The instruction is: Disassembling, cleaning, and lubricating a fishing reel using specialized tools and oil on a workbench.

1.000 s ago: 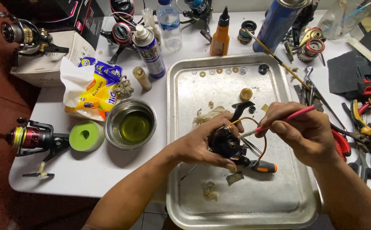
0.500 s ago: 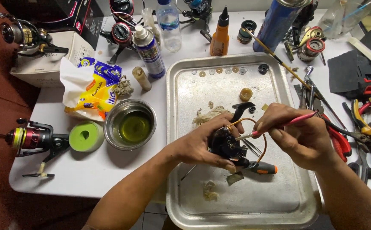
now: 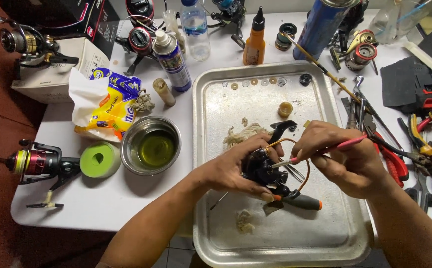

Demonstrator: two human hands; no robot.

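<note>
Your left hand (image 3: 236, 171) curls around a black fishing reel body (image 3: 260, 166) with a thin orange bail wire looping beside it, held just above the metal tray (image 3: 325, 238). Your right hand (image 3: 345, 159) pinches a red-handled brush (image 3: 325, 149), its tip touching the reel.

Your left hand (image 3: 236, 171) wraps the black reel body (image 3: 260, 166), so most of its near side is hidden from you, and you cannot tell where the tip of the pink-handled brush (image 3: 320, 150) lands inside it. Your right hand (image 3: 347, 161) covers the middle of that brush. The small washers (image 3: 253, 83) along the tray's (image 3: 325, 238) far rim are too small to tell apart. The blue can (image 3: 325, 25) and the clear bottle (image 3: 194, 22) are cut off by the top edge, the pliers (image 3: 427, 144) by the right edge.
</note>
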